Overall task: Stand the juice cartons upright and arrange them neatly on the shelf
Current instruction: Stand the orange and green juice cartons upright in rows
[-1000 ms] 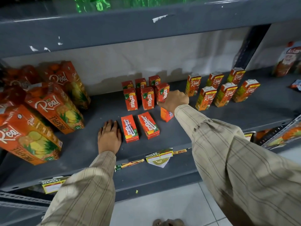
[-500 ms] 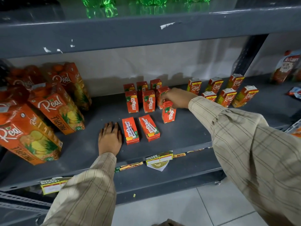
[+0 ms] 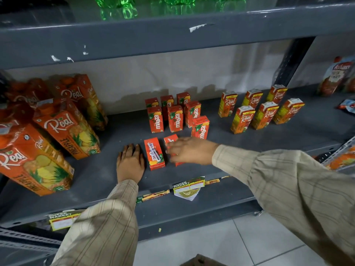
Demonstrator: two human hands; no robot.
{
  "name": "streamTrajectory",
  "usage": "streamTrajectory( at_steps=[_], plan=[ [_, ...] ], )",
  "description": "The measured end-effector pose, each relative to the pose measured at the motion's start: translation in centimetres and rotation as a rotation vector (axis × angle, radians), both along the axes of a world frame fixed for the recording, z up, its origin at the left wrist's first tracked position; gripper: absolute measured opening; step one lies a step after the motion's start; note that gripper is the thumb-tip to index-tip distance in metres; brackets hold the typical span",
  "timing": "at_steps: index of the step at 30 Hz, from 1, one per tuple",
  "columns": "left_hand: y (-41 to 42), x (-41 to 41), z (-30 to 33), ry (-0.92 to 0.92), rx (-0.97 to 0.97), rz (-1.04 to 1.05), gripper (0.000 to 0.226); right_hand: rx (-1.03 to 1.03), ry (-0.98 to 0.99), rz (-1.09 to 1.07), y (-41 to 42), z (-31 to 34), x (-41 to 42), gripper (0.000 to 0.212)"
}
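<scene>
Several small red Maaza cartons point(image 3: 156, 120) stand upright in rows at the back middle of the grey shelf point(image 3: 96, 175). One more upright Maaza carton point(image 3: 200, 127) stands alone in front of them to the right. Two cartons lie flat nearer the front. The left flat carton point(image 3: 154, 153) is in full view. My right hand point(image 3: 184, 150) is blurred and mostly covers the right flat carton point(image 3: 171, 139), with extended fingers resting on it. My left hand point(image 3: 130, 162) lies palm down on the shelf just left of the flat cartons and holds nothing.
Large Real pineapple cartons point(image 3: 67, 129) lean at the left. Several small Real cartons point(image 3: 265, 112) stand upright at the right. The upper shelf point(image 3: 172, 35) hangs low overhead, with green bottles point(image 3: 119, 4) on it. Price labels point(image 3: 189, 186) stick to the front edge.
My right hand let go of the carton it stood upright at the front right of the group. It then swung down and left onto the right flat carton. The left hand stayed put.
</scene>
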State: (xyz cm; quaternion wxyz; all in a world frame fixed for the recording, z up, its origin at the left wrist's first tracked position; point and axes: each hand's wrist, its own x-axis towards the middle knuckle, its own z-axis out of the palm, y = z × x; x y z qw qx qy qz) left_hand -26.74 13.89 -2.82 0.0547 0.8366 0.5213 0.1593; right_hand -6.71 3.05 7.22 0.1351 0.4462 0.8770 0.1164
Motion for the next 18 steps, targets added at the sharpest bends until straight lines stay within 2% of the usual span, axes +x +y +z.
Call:
streamTrajectory(
  at_steps=[3, 8, 11, 16, 18],
  plan=[
    [0.0, 0.0, 0.0, -0.006, 0.006, -0.005, 0.040, -0.025, -0.085, 0.069, -0.1, -2.2, 0.5, 0.038],
    [0.1, -0.1, -0.2, -0.020, 0.016, -0.008, 0.039, 0.038, 0.056, 0.130, 0.5, -2.0, 0.5, 0.042],
    [0.1, -0.1, -0.3, -0.032, 0.021, -0.008, 0.039, 0.086, 0.274, -0.098, 0.5, -1.4, 0.1, 0.049],
    [0.1, -0.1, -0.2, -0.020, 0.020, -0.015, 0.040, 0.239, 1.017, -0.734, 1.9, 0.4, -2.0, 0.048],
    [0.1, -0.1, -0.2, -0.015, 0.019, -0.014, 0.040, 0.246, 1.136, -0.912, 2.5, 0.5, -2.5, 0.043]
  ],
)
